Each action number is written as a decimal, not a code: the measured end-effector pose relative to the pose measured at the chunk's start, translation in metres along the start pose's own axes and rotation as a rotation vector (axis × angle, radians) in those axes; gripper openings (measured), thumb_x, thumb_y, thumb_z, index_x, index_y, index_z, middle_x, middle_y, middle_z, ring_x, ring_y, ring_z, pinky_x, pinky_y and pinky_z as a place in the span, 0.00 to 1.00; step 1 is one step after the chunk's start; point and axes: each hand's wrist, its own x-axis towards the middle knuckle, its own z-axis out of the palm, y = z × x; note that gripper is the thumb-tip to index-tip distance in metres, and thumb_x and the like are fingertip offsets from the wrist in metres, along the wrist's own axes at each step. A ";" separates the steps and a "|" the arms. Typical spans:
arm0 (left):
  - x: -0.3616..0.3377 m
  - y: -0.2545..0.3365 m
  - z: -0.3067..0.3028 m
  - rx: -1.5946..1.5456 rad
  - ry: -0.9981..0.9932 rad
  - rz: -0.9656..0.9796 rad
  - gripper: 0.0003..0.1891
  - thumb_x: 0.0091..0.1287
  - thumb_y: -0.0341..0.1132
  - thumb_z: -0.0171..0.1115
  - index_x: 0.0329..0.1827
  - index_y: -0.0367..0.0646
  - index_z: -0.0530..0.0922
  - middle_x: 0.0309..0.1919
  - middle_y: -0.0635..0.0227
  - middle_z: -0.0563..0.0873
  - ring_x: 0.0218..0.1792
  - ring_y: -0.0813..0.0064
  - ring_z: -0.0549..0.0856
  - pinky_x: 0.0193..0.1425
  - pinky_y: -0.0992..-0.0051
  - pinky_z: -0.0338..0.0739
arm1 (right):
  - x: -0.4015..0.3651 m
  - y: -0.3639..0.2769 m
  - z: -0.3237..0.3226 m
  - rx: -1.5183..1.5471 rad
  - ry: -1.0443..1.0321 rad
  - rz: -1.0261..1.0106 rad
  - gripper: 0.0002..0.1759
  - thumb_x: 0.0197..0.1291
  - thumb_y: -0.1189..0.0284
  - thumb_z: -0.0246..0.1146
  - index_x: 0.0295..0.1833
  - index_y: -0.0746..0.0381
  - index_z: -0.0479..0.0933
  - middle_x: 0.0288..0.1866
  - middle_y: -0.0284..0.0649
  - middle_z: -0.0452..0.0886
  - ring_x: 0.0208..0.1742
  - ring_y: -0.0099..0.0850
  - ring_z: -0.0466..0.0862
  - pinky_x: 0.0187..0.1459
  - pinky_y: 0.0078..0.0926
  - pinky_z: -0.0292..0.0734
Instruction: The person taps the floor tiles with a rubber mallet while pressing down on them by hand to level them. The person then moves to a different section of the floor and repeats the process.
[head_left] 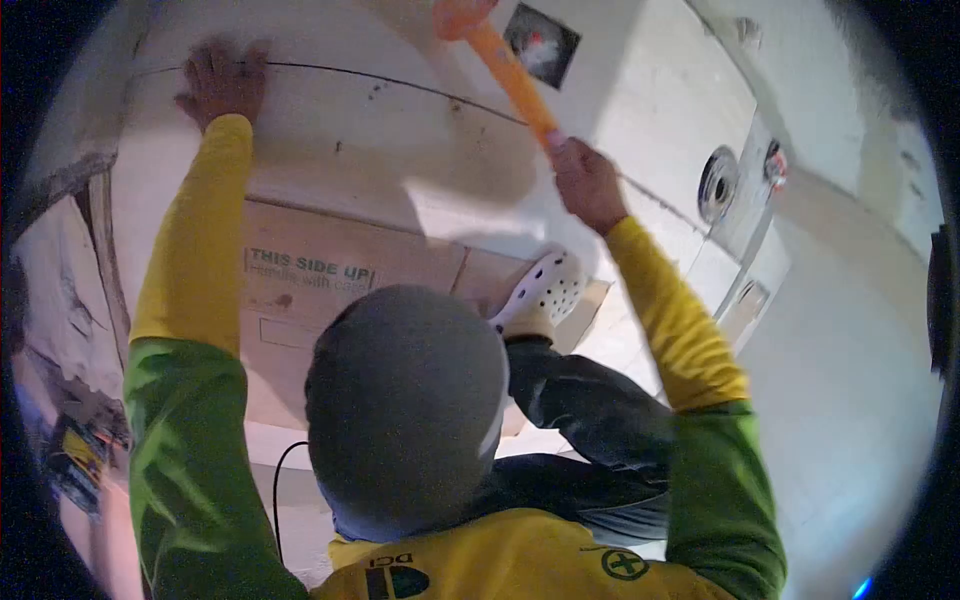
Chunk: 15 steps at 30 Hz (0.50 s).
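Note:
At the upper left, my left hand [222, 80] lies on a pale panel [330, 115] with its fingers spread, across a thin dark seam. My right hand [590, 185] is closed round the lower end of an orange handle [510, 85]. The handle slants up and left to an orange head, like a mallet's, partly cut off by the top edge. This tool is raised in front of the panel, near a square dark opening [541, 46] with something red inside.
A cardboard piece [350, 270] reads "THIS SIDE UP". Beside it is a white clog [545, 290] on a foot. A grey rounded form [405, 410] fills the lower middle. A round metal fitting [718, 185] is at right, a black cable [277, 500] below.

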 end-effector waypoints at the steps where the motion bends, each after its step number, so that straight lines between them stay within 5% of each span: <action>1: 0.000 0.003 0.003 -0.037 0.062 0.073 0.43 0.68 0.71 0.44 0.79 0.51 0.57 0.79 0.59 0.58 0.80 0.57 0.54 0.74 0.33 0.48 | -0.003 0.024 -0.010 0.076 -0.015 -0.007 0.37 0.72 0.41 0.46 0.38 0.67 0.77 0.26 0.49 0.79 0.31 0.40 0.80 0.38 0.39 0.75; 2: 0.005 0.018 -0.007 -0.033 0.056 0.118 0.43 0.68 0.71 0.44 0.79 0.51 0.57 0.79 0.59 0.58 0.80 0.57 0.54 0.74 0.33 0.48 | -0.021 0.021 -0.030 0.190 -0.084 0.123 0.33 0.73 0.45 0.49 0.36 0.66 0.75 0.23 0.39 0.75 0.29 0.27 0.75 0.32 0.31 0.73; 3: 0.013 0.043 -0.029 -0.116 -0.102 0.225 0.49 0.64 0.73 0.47 0.80 0.49 0.53 0.80 0.58 0.54 0.80 0.54 0.51 0.76 0.37 0.45 | -0.031 0.046 -0.041 0.291 -0.041 -0.016 0.29 0.73 0.48 0.51 0.36 0.65 0.74 0.23 0.34 0.71 0.27 0.22 0.70 0.27 0.28 0.70; 4: 0.017 0.072 -0.056 -0.189 -0.267 0.329 0.55 0.61 0.76 0.50 0.82 0.47 0.48 0.81 0.57 0.50 0.80 0.51 0.49 0.78 0.41 0.42 | -0.049 0.054 -0.062 0.404 -0.091 0.121 0.24 0.73 0.52 0.54 0.37 0.64 0.75 0.23 0.31 0.71 0.26 0.21 0.69 0.24 0.27 0.67; 5: 0.016 0.106 -0.092 -0.126 -0.451 0.364 0.52 0.63 0.69 0.55 0.82 0.48 0.47 0.81 0.56 0.47 0.81 0.52 0.46 0.79 0.44 0.42 | -0.066 0.085 -0.064 0.346 0.104 -0.388 0.22 0.72 0.53 0.56 0.38 0.63 0.76 0.23 0.28 0.70 0.24 0.19 0.68 0.22 0.23 0.64; 6: 0.013 0.143 -0.127 -0.057 -0.627 0.391 0.49 0.65 0.62 0.59 0.82 0.48 0.47 0.82 0.54 0.44 0.81 0.53 0.43 0.80 0.47 0.42 | -0.089 0.072 -0.090 0.555 -0.069 0.101 0.21 0.72 0.52 0.58 0.40 0.61 0.77 0.23 0.25 0.71 0.20 0.16 0.67 0.20 0.18 0.61; 7: 0.011 0.174 -0.148 -0.044 -0.732 0.415 0.51 0.63 0.63 0.61 0.82 0.49 0.46 0.82 0.55 0.43 0.81 0.53 0.42 0.80 0.47 0.41 | -0.106 0.079 -0.104 0.530 -0.076 0.219 0.23 0.71 0.48 0.57 0.39 0.59 0.76 0.21 0.24 0.69 0.16 0.15 0.65 0.17 0.17 0.59; 11: -0.010 0.233 -0.165 0.099 -0.953 0.491 0.58 0.57 0.68 0.65 0.83 0.52 0.44 0.82 0.60 0.40 0.81 0.50 0.40 0.81 0.47 0.40 | -0.139 0.102 -0.117 0.480 0.009 0.191 0.28 0.73 0.43 0.49 0.35 0.57 0.71 0.19 0.26 0.65 0.15 0.16 0.64 0.16 0.17 0.58; 15: -0.026 0.244 -0.153 0.135 -0.965 0.450 0.57 0.60 0.67 0.64 0.83 0.53 0.40 0.82 0.61 0.38 0.81 0.49 0.38 0.81 0.45 0.37 | -0.123 0.134 -0.079 0.603 0.158 0.217 0.26 0.72 0.45 0.54 0.33 0.57 0.73 0.18 0.23 0.65 0.16 0.13 0.62 0.17 0.16 0.56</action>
